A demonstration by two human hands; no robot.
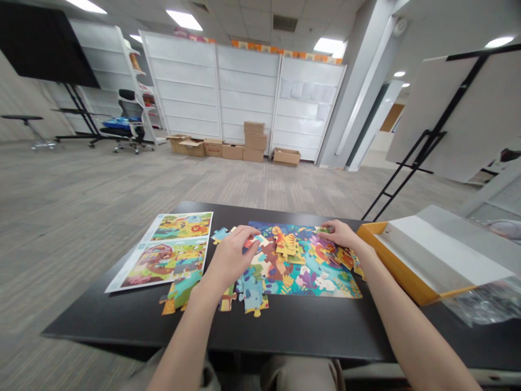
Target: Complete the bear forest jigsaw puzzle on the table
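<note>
My left hand hovers over the left side of a colourful picture sheet, thumb and forefinger apart. Just beyond these fingertips lies a red and white puzzle piece. At the sheet's upper right, my right hand pinches a small greenish puzzle piece. Yellow puzzle pieces are heaped mid-sheet, and orange ones lie below my right hand. Blue pieces sit at the sheet's lower left edge. More pieces lie left of my left forearm, which hides some of them.
A printed sheet with two pictures lies on the left of the black table. On the right stand an open yellow box and clear plastic wrapping. Cardboard boxes are stacked by the far white shelving.
</note>
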